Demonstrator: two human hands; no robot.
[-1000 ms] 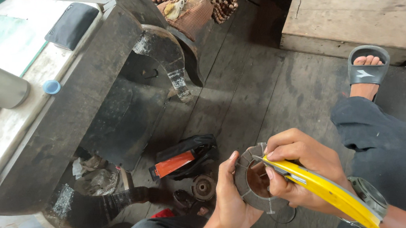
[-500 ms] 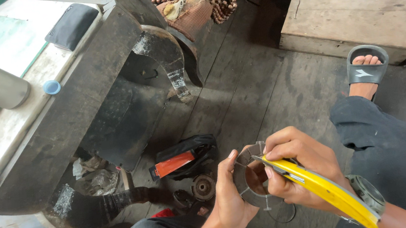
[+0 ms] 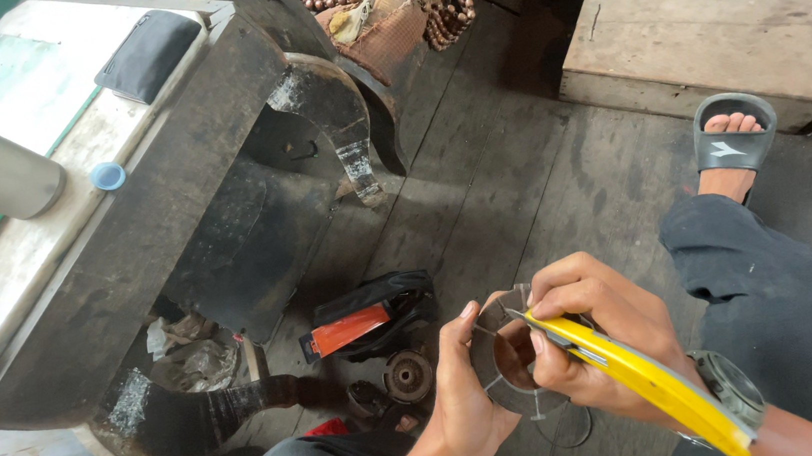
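Head view: hands [image 3: 531,366] clasp grey ring [image 3: 512,360], right holding yellow cutter [image 3: 644,384].

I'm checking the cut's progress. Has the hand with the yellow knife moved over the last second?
No. The right hand holds the yellow utility knife at the round disc, as before, no nearer the red-and-black tool on the floor.

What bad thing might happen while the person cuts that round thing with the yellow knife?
The yellow utility knife in the right hand works on a round grey disc that the left hand steadies from the side. If the blade slips, it may nick those left fingers, which sit close by. The disc is held above the person's knees, so a slip might also reach a leg.
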